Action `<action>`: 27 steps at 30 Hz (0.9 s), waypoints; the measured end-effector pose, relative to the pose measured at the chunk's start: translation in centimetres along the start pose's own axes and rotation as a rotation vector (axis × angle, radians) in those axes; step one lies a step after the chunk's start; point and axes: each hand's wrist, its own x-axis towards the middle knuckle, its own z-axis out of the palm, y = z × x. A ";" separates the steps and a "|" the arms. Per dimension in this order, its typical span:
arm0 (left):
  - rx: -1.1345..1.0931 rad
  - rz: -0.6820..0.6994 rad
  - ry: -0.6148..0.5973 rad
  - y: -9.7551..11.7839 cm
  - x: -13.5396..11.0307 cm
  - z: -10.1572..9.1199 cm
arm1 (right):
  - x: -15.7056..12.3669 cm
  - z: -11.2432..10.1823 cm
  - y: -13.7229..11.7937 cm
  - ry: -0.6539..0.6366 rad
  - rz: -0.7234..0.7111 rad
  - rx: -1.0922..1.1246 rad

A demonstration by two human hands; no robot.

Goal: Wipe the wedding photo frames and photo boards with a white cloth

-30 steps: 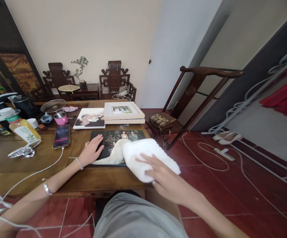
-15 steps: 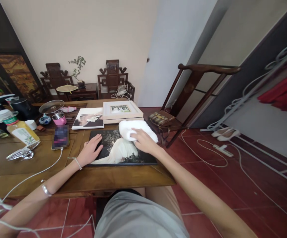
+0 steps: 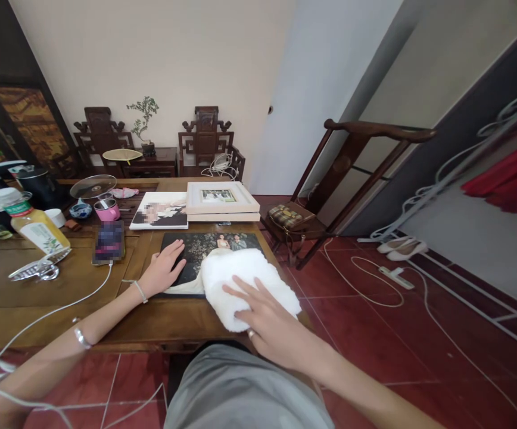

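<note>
A dark photo panel [image 3: 191, 250] with a wedding picture lies flat on the wooden table. My left hand [image 3: 164, 268] rests on its left edge, fingers stretched out and holding nothing. Over the panel's lower right part lies a folded white towel [image 3: 252, 268], reaching past the near edge. My right hand [image 3: 265, 316] presses on this towel with fingers spread over it and the thumb at its near side. The towel hides the middle and lower right of the picture.
Behind the panel are a white-framed picture [image 3: 223, 215] and a smaller photo panel [image 3: 160, 221]. To the left lie a phone [image 3: 109, 241] on a cable, a hair clip [image 3: 39, 268], a bottle [image 3: 35, 223] and a pink cup [image 3: 107, 210]. A chair [image 3: 352, 155] stands right.
My right hand has drawn the towel toward me, from the panel's upper right down over its near edge. The couple at the top of the picture now shows. My left hand has stayed put.
</note>
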 end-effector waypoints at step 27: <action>0.008 -0.016 -0.025 0.2 -0.1 -0.2 | 2.1 0.9 -2.7 -0.027 -0.043 -0.016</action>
